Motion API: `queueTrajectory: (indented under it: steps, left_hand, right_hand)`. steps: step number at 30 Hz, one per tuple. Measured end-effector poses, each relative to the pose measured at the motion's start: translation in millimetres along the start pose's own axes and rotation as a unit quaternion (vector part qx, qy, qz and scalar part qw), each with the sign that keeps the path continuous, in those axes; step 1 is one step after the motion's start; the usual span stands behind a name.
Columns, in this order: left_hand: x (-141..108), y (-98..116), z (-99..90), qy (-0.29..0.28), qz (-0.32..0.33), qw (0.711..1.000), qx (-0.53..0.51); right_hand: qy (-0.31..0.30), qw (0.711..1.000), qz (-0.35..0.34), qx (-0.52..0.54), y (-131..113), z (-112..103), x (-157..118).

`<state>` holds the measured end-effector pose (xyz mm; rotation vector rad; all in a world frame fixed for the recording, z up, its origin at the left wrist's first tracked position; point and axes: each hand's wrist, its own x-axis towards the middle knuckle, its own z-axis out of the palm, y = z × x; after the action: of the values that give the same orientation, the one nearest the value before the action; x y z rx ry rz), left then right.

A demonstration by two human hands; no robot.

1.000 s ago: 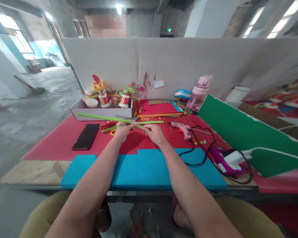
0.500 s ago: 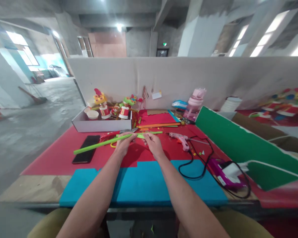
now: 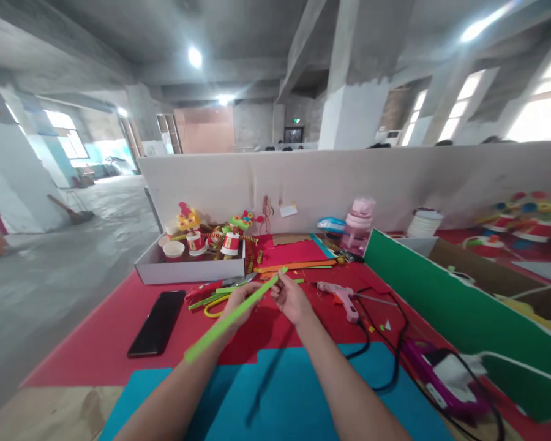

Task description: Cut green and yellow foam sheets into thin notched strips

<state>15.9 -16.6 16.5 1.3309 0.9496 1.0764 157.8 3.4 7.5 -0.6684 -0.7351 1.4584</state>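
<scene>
A long, flat light-green paper strip [image 3: 227, 324] slants up from near my left forearm toward the middle of the table. Its far end is pinched between the thumb and fingers of my right hand [image 3: 292, 298]. My left hand [image 3: 239, 304] is curled behind the strip's middle, partly covered by it. More green strips [image 3: 203, 302] lie left of my hands, by yellow-handled scissors [image 3: 215, 306]. A pink glue gun [image 3: 342, 297] rests to the right of my right hand.
A black phone [image 3: 157, 323] lies at left. Behind it, a white box [image 3: 190, 271] holds paper-cup figures. A green-sided box [image 3: 450, 318] and a purple power strip [image 3: 443, 380] with black cables stand at right. Blue sheets [image 3: 284, 392] cover the near edge.
The green strip has swung from nearly level to a steeper slant, its near end now closer to me. My right hand has moved to its far tip. The camera view has tilted upward.
</scene>
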Motion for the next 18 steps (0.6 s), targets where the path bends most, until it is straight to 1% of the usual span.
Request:
queueTrajectory:
  steps: [2, 4, 5, 7, 9, 11, 13, 15, 18]
  left_hand:
    - [5, 0, -5.3, -0.050, -0.048, 0.998, -0.013]
    - [6, -4, -4.6, -0.088, -0.090, 0.992, -0.022]
    - [6, -7, -2.5, -0.099, -0.102, 0.990, -0.020]
    - [5, -13, 2.7, -0.091, -0.098, 0.991, -0.015]
    - [3, -17, 6.1, -0.068, -0.093, 0.993, -0.035]
    - [1, -18, 6.7, -0.050, -0.101, 0.991, -0.076]
    - [-1, -17, 5.7, -0.046, -0.115, 0.987, -0.103]
    - [-2, -16, 4.1, -0.055, -0.120, 0.986, -0.100]
    - [-2, -12, -1.7, -0.087, -0.110, 0.989, -0.045]
  right_hand:
    - [-0.031, 0.998, 0.010, -0.045, 0, -8, 2]
    - [-0.052, 0.992, 0.008, -0.115, 6, -10, 1]
    - [-0.060, 0.988, 0.008, -0.145, 9, -9, -1]
    - [-0.067, 0.982, 0.011, -0.178, 16, -5, -4]
    - [-0.070, 0.984, 0.016, -0.163, 21, -1, -7]
    - [-0.083, 0.989, 0.035, -0.115, 23, 3, -10]
    - [-0.098, 0.991, 0.061, -0.073, 23, 6, -12]
    - [-0.105, 0.989, 0.078, -0.069, 22, 7, -13]
    - [-0.080, 0.993, 0.062, -0.063, 17, 4, -12]
